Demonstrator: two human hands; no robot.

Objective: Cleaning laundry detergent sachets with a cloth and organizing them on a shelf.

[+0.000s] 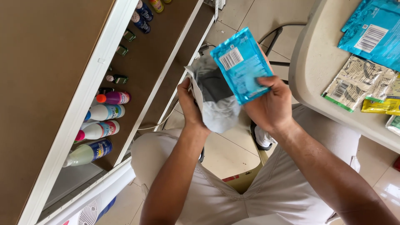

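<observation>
Right hand (270, 105) pinches the flat blue foil packet (241, 64) by its lower edge, long axis tilting up and away from that grip, while the left hand (189, 104) clamps the rim of the grey cloth bag (216, 102) just beside, mouth gaping right under the packet.

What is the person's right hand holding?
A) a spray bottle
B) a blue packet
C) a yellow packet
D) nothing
B: the right hand grips a blue packet by its lower edge, while the left hand holds a grey cloth beside it.
</observation>
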